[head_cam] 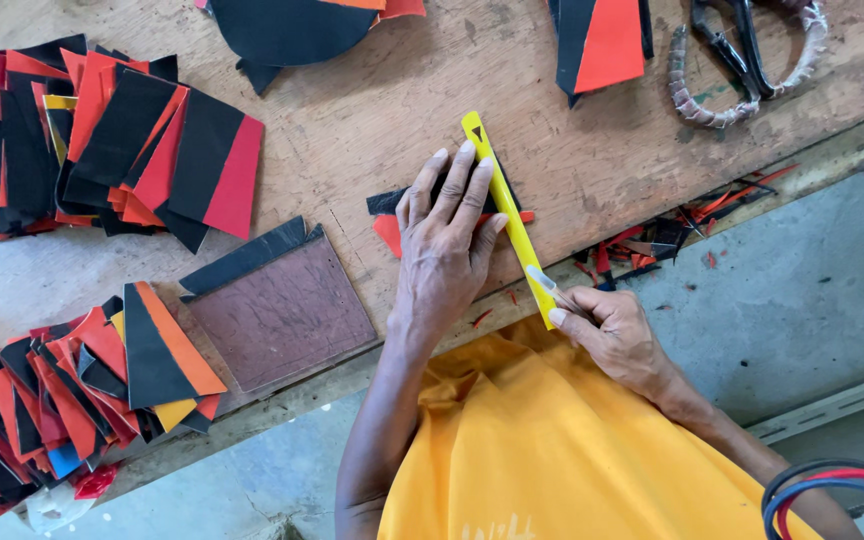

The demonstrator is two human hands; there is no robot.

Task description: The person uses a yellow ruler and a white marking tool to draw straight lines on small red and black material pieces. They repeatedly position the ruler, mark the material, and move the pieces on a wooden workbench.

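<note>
The left hand (442, 245), fingers spread, pressed a yellow ruler (508, 215) on a black-red piece (389, 226) at the desk (372, 110) edge; the right hand (607, 325) pinched a blade (542, 283) alongside, seemingly mid-cut, needing steady pressure.

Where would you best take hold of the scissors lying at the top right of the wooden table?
By the wrapped handle loops, coming from above. The scissors lie flat on the table with nothing over them, and the loops spread wide, giving fingers room, while the dark blades run up out of the picture. Both hands are busy: the left hand presses the yellow ruler, and the right hand holds a small blade.
</note>
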